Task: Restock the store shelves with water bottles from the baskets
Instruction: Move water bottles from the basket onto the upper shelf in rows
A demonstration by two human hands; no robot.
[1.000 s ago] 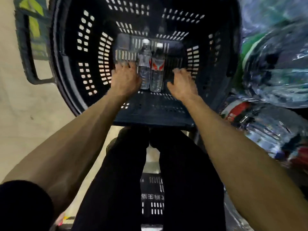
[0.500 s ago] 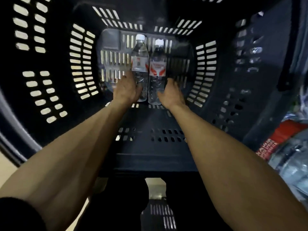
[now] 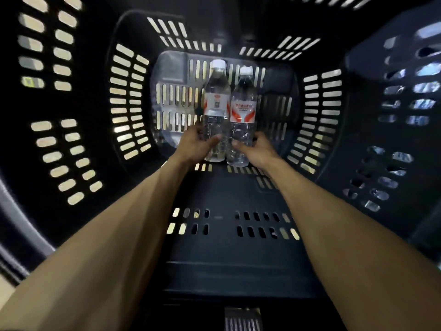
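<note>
Pale floor and glinting wrap are peeking in at the edges

A sliver of pale floor [image 3: 4,289] is showing in the bottom left corner, and the same cream tone is glowing in small patches up the left side. Over on the right, bluish shiny wrapping [image 3: 427,87] is glinting in little patches, too broken up to tell what it is covering. At the bottom edge a grey ribbed panel [image 3: 242,318] is poking into view.

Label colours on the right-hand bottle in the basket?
The label is white with red-orange swooshes and red lettering; head view.

Dim basket [image 3: 226,247] interior, backlight through perforated walls, blurred wide-angle-warped edges
</note>
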